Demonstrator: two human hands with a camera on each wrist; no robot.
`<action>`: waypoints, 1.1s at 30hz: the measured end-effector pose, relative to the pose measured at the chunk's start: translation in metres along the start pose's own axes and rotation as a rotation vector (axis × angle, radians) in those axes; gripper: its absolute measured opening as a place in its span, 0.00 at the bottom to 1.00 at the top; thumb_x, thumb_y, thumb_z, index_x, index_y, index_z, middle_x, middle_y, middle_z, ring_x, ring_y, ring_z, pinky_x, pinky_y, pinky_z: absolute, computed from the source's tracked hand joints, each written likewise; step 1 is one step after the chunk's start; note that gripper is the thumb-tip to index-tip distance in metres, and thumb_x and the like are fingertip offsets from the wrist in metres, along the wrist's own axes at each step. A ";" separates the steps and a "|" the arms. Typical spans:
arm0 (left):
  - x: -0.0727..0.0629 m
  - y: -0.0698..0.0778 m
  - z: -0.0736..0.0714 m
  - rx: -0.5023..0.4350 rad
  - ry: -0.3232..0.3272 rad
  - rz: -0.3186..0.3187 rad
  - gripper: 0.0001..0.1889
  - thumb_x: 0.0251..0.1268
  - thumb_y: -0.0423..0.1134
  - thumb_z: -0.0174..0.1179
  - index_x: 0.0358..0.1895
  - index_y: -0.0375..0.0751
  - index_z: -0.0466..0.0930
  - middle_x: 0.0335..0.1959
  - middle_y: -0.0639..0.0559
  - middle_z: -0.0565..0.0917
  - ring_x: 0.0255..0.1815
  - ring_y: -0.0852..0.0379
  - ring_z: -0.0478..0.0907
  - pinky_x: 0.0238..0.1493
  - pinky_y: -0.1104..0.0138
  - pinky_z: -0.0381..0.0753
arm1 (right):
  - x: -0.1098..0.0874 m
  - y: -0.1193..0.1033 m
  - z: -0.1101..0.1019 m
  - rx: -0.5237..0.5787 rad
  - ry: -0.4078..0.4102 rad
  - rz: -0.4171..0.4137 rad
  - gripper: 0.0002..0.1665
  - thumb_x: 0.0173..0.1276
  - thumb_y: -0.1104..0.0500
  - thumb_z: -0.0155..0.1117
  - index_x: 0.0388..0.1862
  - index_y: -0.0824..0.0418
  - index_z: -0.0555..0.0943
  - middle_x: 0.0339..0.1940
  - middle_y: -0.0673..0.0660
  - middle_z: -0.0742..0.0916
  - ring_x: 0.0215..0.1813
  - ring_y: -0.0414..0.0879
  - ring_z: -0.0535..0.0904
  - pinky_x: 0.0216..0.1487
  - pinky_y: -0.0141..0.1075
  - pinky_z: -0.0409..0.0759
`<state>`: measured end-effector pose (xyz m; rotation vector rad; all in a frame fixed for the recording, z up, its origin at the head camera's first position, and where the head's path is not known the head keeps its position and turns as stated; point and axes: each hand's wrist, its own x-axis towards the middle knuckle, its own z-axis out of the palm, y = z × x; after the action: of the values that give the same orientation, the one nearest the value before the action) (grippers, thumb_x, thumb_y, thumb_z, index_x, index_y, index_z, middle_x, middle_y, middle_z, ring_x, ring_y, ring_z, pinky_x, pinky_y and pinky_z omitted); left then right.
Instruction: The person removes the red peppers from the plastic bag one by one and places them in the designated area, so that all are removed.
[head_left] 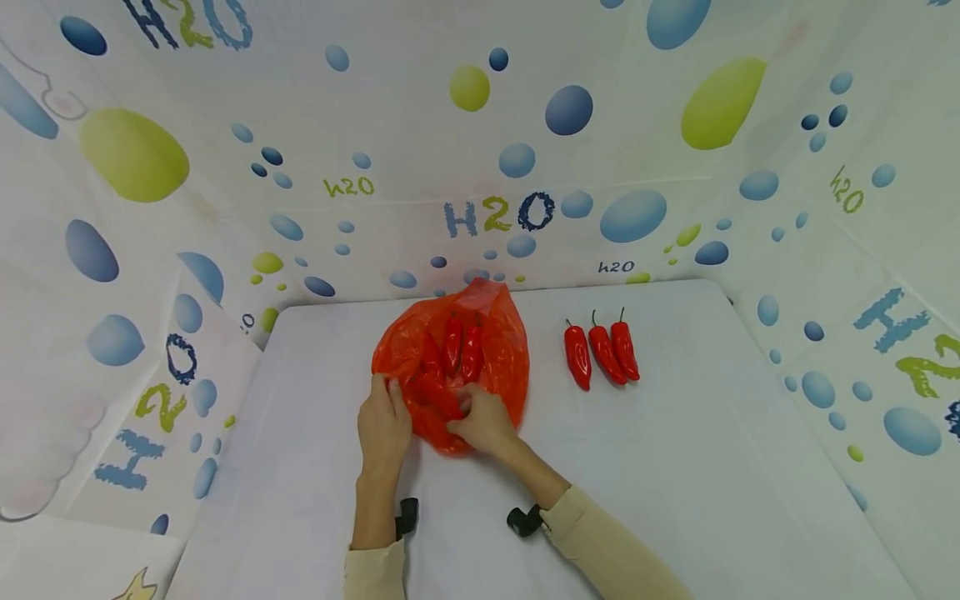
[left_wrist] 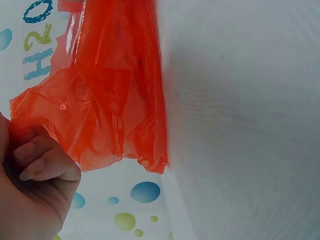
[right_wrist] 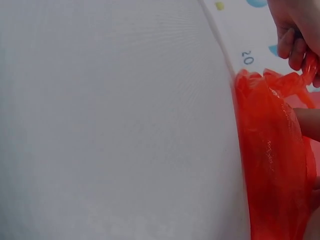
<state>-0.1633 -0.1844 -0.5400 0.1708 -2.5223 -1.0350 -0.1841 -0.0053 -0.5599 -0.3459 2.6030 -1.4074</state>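
Observation:
A thin red plastic bag (head_left: 504, 333) lies spread open on the white table, with several red chili peppers (head_left: 471, 354) inside it. My left hand (head_left: 385, 425) grips the bag's left edge with curled fingers; in the left wrist view those fingers (left_wrist: 47, 162) pinch the bunched plastic. Over the bag's near side, my right hand (head_left: 486, 421) reaches in and pinches the end of a red chili pepper (head_left: 438, 398) between thumb and fingers. The right wrist view shows only part of this hand, behind the bag's wall (right_wrist: 270, 165).
To the right of the bag, three red chili peppers (head_left: 602, 354) lie side by side, stems pointing away. The white table (head_left: 697, 467) meets a patterned backdrop (head_left: 420, 125) at its far edge. A dark wrist camera (head_left: 525, 522) sits by the right cuff.

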 end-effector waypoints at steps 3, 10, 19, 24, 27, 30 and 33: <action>0.001 -0.001 0.000 0.002 0.009 0.007 0.11 0.86 0.40 0.47 0.50 0.34 0.71 0.25 0.43 0.77 0.26 0.45 0.75 0.31 0.57 0.77 | 0.001 0.002 -0.001 0.050 0.016 -0.004 0.29 0.61 0.58 0.81 0.60 0.64 0.82 0.38 0.52 0.88 0.35 0.43 0.82 0.36 0.34 0.84; 0.002 -0.002 0.000 0.000 0.008 0.003 0.11 0.86 0.40 0.47 0.51 0.34 0.70 0.25 0.43 0.77 0.26 0.45 0.75 0.31 0.57 0.76 | 0.003 0.008 -0.005 0.164 0.075 0.005 0.32 0.60 0.50 0.83 0.58 0.62 0.83 0.42 0.53 0.89 0.43 0.46 0.83 0.42 0.36 0.85; 0.001 0.001 0.000 0.003 -0.005 -0.008 0.11 0.86 0.41 0.46 0.51 0.34 0.70 0.23 0.44 0.75 0.25 0.46 0.73 0.31 0.58 0.74 | 0.005 0.011 -0.008 0.302 0.097 0.072 0.30 0.63 0.48 0.80 0.60 0.60 0.83 0.49 0.55 0.90 0.50 0.49 0.84 0.51 0.41 0.86; 0.001 0.001 0.000 0.003 0.007 0.011 0.11 0.86 0.40 0.46 0.50 0.34 0.71 0.24 0.44 0.75 0.26 0.45 0.74 0.31 0.57 0.75 | 0.007 0.014 -0.009 0.495 0.051 0.121 0.29 0.65 0.52 0.78 0.61 0.62 0.82 0.50 0.57 0.90 0.51 0.50 0.85 0.55 0.42 0.85; 0.001 0.001 0.000 0.001 0.011 0.020 0.11 0.86 0.40 0.46 0.50 0.33 0.71 0.23 0.43 0.75 0.26 0.45 0.74 0.31 0.57 0.75 | 0.009 0.017 -0.010 0.616 0.001 0.177 0.28 0.66 0.53 0.78 0.61 0.61 0.81 0.51 0.56 0.90 0.52 0.49 0.85 0.58 0.42 0.84; 0.001 0.001 0.000 0.004 0.014 0.022 0.11 0.86 0.40 0.46 0.49 0.33 0.71 0.24 0.43 0.76 0.26 0.44 0.75 0.30 0.57 0.76 | 0.009 0.018 -0.011 0.697 -0.039 0.205 0.29 0.66 0.50 0.78 0.61 0.59 0.81 0.52 0.55 0.90 0.55 0.49 0.85 0.60 0.43 0.83; 0.001 0.001 0.000 0.008 0.019 0.023 0.11 0.85 0.40 0.47 0.49 0.33 0.71 0.24 0.41 0.77 0.26 0.43 0.76 0.31 0.56 0.76 | 0.009 0.018 -0.012 0.749 -0.049 0.209 0.31 0.65 0.46 0.78 0.60 0.59 0.81 0.51 0.56 0.91 0.58 0.50 0.84 0.60 0.43 0.82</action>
<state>-0.1639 -0.1834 -0.5392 0.1532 -2.5055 -1.0104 -0.1978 0.0121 -0.5688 -0.0005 1.8129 -2.0909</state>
